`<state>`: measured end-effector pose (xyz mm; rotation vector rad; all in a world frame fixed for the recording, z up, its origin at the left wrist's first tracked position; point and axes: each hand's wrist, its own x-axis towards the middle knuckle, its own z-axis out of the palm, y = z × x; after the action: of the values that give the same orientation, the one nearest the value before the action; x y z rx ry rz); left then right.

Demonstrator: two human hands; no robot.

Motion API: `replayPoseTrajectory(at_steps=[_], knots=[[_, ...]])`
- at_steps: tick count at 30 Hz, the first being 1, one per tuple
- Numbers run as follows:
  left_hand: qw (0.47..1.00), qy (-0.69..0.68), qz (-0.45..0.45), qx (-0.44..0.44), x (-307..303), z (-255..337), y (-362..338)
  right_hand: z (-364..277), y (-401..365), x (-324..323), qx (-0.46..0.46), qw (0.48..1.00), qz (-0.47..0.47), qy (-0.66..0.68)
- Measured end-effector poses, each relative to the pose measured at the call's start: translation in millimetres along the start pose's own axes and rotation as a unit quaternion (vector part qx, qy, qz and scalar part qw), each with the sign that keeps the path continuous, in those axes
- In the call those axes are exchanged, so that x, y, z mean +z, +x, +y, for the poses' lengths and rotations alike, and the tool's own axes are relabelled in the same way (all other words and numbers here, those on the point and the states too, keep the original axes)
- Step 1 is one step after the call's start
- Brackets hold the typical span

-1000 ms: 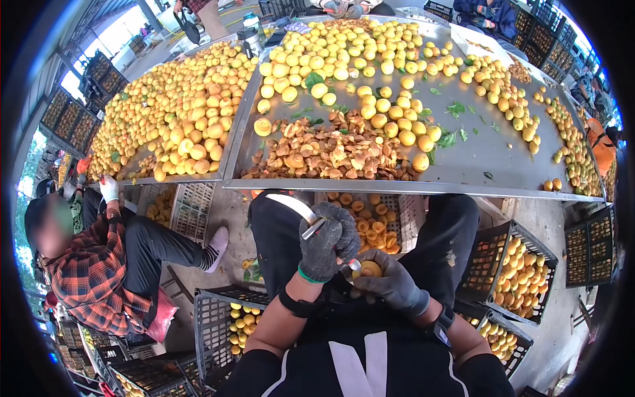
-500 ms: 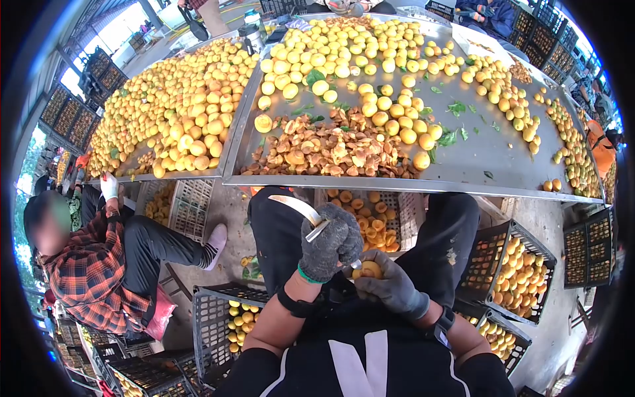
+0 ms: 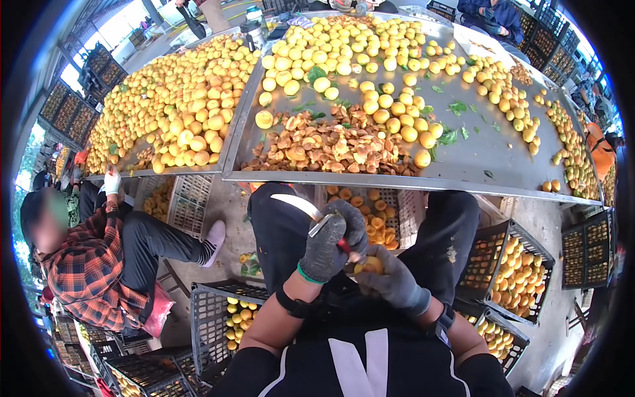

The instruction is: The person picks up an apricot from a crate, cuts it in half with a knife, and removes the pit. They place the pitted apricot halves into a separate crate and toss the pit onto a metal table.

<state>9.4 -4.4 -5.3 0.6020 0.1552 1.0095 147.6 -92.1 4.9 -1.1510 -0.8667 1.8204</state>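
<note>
My left hand [image 3: 325, 246], in a dark grey knit glove, is closed around a knife whose curved blade [image 3: 295, 202] points up and away to the left. A bit of red handle shows at the fingers, and the tool's lower end is near the fruit. Cupped in my gloved right hand [image 3: 397, 283] is a yellow-orange apricot [image 3: 372, 265]; part of it is hidden by the fingers. Both hands are close together above my lap. Beyond them, between my knees, a crate [image 3: 409, 215] holds cut apricots [image 3: 378, 231].
A metal table [image 3: 476, 162] spans the front, bearing whole apricots [image 3: 317, 49] and a heap of brownish peelings or pieces [image 3: 331, 145]. Black crates of fruit stand at my right [image 3: 486, 264] and left [image 3: 210, 324]. A person in a checked shirt [image 3: 92, 278] sits to the left.
My left hand has turned and moved slightly rightward, bringing the red handle into view. The knife's lower end has shifted at the apricot, which stays in my right hand.
</note>
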Motion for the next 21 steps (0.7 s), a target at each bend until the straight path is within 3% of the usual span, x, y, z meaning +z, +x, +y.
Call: replayPoseTrajectory(at_steps=[3,5,7,13,17,19,21], knots=[[0.997,0.065,-0.023,0.018,0.6,4.6,7.5,-3.3,1.2,-4.2,0.023,0.999,0.01,0.027],[0.997,0.07,0.017,0.027,2.3,7.2,9.9,-0.2,2.5,-4.2,0.03,0.999,0.016,0.03],[1.0,0.0,-0.028,-0.003,-0.9,14.2,7.9,5.0,4.0,-0.4,-0.001,0.998,-0.017,0.061],[0.999,-0.011,0.035,0.004,-0.3,9.7,4.6,3.0,0.9,-3.2,0.02,0.998,-0.018,0.054],[0.992,0.075,0.096,0.037,0.4,1.4,7.3,5.0,2.3,-3.6,0.027,0.999,-0.006,0.04],[0.987,0.082,0.127,0.057,-0.4,-0.5,7.4,-1.2,1.1,-1.2,0.06,0.995,0.051,0.066],[0.985,0.103,0.13,0.044,-1.3,0.6,5.5,0.5,2.8,-7.1,0.062,0.997,0.025,0.034]])
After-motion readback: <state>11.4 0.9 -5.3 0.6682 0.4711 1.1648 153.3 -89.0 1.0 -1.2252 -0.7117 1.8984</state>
